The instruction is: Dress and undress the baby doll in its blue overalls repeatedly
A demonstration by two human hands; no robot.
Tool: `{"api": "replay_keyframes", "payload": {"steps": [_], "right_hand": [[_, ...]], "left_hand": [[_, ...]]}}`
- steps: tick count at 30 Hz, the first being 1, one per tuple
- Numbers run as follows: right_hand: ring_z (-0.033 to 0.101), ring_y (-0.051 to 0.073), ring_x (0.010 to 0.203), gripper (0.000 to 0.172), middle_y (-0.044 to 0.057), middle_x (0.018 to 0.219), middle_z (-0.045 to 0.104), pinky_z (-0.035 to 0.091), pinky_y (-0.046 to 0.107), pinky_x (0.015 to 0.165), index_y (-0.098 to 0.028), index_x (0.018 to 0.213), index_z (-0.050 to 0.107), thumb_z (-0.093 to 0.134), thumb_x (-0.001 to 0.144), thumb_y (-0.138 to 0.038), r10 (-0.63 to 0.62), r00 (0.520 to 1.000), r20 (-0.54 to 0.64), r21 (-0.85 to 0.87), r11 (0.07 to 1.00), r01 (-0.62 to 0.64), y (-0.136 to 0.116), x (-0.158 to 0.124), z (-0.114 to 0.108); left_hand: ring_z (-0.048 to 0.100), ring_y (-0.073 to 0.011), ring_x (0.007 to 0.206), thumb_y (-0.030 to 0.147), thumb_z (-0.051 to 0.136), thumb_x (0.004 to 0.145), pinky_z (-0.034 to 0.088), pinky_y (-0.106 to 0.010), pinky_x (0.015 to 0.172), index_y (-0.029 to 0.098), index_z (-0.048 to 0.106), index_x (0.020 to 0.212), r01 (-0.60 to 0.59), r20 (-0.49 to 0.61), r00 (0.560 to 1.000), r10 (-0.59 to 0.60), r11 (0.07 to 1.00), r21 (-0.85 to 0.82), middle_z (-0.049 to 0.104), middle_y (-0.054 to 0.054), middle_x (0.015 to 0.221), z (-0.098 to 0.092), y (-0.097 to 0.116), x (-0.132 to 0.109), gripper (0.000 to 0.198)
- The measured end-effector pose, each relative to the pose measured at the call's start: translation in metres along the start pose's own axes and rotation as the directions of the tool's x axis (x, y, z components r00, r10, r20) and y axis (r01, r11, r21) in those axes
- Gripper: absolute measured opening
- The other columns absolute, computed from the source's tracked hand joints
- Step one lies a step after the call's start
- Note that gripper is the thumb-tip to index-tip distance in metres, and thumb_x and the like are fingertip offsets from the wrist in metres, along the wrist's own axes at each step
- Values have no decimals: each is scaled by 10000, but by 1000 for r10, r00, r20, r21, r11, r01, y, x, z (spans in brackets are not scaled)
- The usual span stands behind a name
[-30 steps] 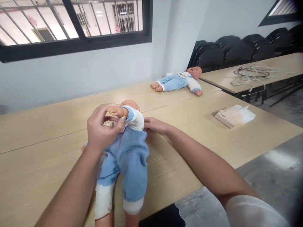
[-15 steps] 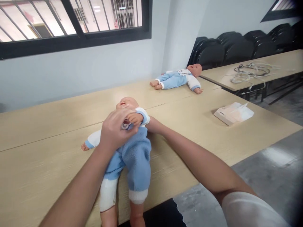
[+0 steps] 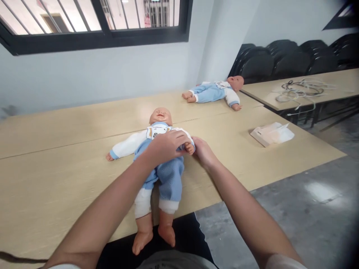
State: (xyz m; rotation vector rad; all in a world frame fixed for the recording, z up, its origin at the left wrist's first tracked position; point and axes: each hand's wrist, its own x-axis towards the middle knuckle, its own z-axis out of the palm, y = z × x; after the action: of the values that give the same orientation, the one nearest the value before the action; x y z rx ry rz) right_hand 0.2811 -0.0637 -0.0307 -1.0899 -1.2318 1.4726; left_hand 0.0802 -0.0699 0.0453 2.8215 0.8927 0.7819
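Note:
A baby doll in a blue fleece suit with white sleeves lies on its back on the wooden table, its bare feet hanging over the near edge. My left hand reaches across the doll's chest and is closed on its right-side forearm, close to the small doll hand. My right hand rests on the table against that same doll hand, its fingers curled and partly hidden.
A second doll in the same suit lies at the far side of the table. A flat white packet sits to the right. A neighbouring table carries tangled cables. Black chairs are stacked behind.
The doll's raised arm has come down to the table beside its body. My left hand followed it down and to the right. The camera pulled back, so the doll's face and feet now show.

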Motion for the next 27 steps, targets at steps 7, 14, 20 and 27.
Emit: {"api": "replay_keyframes", "payload": {"steps": [7, 14, 20, 27], "right_hand": [[520, 64, 567, 672, 55, 1548, 508, 443, 238, 470, -386, 1473, 473, 703, 847, -464, -3, 1000, -5, 121, 993, 4, -2, -23, -15], [665, 156, 797, 620, 70, 1296, 691, 559, 257, 626, -263, 1399, 583, 702, 795, -336, -28, 993, 111, -23, 999, 31, -12, -25, -23], [698, 210, 991, 611, 109, 1312, 687, 592, 369, 884, -228, 1385, 565, 733, 805, -321, -136, 991, 14, -206, 969, 136, 4, -20, -29], [591, 332, 1249, 381, 179, 1323, 652, 467, 570, 1093, -183, 1257, 635, 580, 913, -336, -523, 839, -151, -696, 659, 286, -4, -53, -2]], "left_hand": [[672, -237, 1175, 289, 697, 927, 587, -359, 889, 256, 649, 1264, -14, 166, 986, 20, 999, -40, 702, -24, 1291, 3, 21, -4, 342], [637, -230, 1209, 355, 610, 995, 491, -465, 1108, 252, 647, 1257, 171, -140, 970, -198, 968, -184, 722, -44, 1246, -25, 30, -82, 284], [618, -279, 1228, 340, 651, 963, 534, -501, 1055, 284, 610, 1290, 514, -249, 788, -563, 824, -239, 659, -98, 1316, -25, 50, -201, 335], [653, -266, 1194, 317, 609, 984, 609, -433, 940, 283, 624, 1235, 511, -179, 806, -565, 815, -272, 653, -104, 1289, -2, 57, -231, 253]]}}
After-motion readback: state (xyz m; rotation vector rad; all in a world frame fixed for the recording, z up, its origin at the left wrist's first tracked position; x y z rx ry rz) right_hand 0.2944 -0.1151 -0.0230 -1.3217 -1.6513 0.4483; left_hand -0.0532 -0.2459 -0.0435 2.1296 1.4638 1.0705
